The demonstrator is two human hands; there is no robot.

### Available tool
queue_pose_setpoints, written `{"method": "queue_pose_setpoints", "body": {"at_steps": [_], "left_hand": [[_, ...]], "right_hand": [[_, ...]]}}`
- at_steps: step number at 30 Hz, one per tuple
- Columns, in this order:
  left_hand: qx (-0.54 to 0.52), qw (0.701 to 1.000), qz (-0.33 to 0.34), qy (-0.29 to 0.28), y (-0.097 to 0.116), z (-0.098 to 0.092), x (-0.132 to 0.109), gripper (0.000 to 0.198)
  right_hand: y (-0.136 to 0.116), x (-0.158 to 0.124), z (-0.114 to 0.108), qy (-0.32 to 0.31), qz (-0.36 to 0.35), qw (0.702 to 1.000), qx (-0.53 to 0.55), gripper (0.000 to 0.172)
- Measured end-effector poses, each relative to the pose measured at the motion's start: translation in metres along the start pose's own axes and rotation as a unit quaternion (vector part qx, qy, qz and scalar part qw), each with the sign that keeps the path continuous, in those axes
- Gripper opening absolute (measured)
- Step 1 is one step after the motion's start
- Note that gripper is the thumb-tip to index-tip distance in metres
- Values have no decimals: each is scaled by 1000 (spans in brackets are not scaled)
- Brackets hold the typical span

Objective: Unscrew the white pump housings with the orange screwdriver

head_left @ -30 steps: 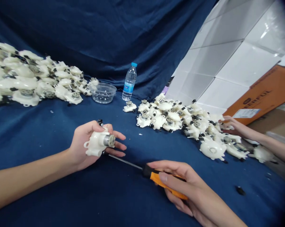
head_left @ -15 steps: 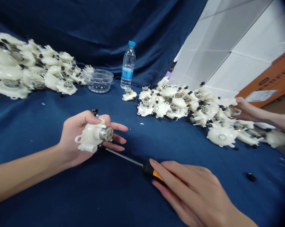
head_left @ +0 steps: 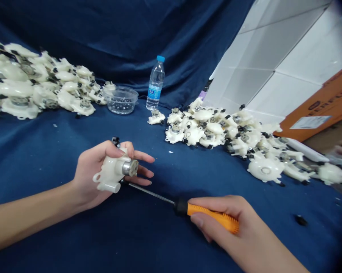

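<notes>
Rolled outward since the earlier frame, the right hand point(head_left: 226, 223) now clenches the orange-handled screwdriver point(head_left: 213, 214), its tip just beside the white motor housing point(head_left: 111, 174), which rests palm-up in the left hand point(head_left: 88, 174), thumb and forefinger curled over to steady it, metal end facing right.

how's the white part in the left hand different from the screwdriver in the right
The white plastic housing is bulky and rounded with a metal end; the screwdriver is long and slim, with a steel shaft and an orange-and-black handle. The left hand cradles the housing, while the right hand grips the screwdriver's handle. Both are held over the blue cloth.
</notes>
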State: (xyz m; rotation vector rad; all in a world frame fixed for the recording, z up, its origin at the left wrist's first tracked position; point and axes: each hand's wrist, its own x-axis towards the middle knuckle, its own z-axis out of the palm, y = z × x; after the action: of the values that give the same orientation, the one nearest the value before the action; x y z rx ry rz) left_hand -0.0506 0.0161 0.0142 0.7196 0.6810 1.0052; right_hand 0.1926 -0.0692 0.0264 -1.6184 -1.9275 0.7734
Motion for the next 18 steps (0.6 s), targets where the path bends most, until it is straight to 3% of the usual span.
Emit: {"method": "queue_pose_setpoints", "body": {"at_steps": [2, 4, 6, 7, 10, 13, 14, 15, 18], "left_hand": [[9, 1000, -13, 11, 1, 1, 0, 16], [17, 999, -25, 26, 3, 3, 2, 13], [22, 999, -33, 32, 5, 3, 2, 11], [22, 999, -35, 32, 5, 3, 2, 10], [14, 999, -37, 25, 5, 2, 1, 11], [8, 1000, -19, 12, 4, -1, -1, 15], [8, 1000, -7, 10, 4, -1, -2, 16], [8, 1000, 7, 10, 4, -1, -3, 17], [15, 999, 32, 19, 2, 0, -5, 18]], "right_hand": [[5, -2, 2, 65, -158, 979, -111, 19], [8, -4, 3, 83, -292, 930, -208, 23], [9, -4, 4, 80, -364, 887, -274, 24], [8, -5, 4, 85, -369, 882, -280, 24], [7, -7, 2, 101, -288, 935, -183, 26], [6, -7, -2, 62, -108, 991, 44, 27], [5, -6, -3, 27, -28, 989, 144, 28], [5, -5, -4, -13, 53, 968, 245, 31], [1, 0, -4, -109, 202, 866, 444, 46]]}}
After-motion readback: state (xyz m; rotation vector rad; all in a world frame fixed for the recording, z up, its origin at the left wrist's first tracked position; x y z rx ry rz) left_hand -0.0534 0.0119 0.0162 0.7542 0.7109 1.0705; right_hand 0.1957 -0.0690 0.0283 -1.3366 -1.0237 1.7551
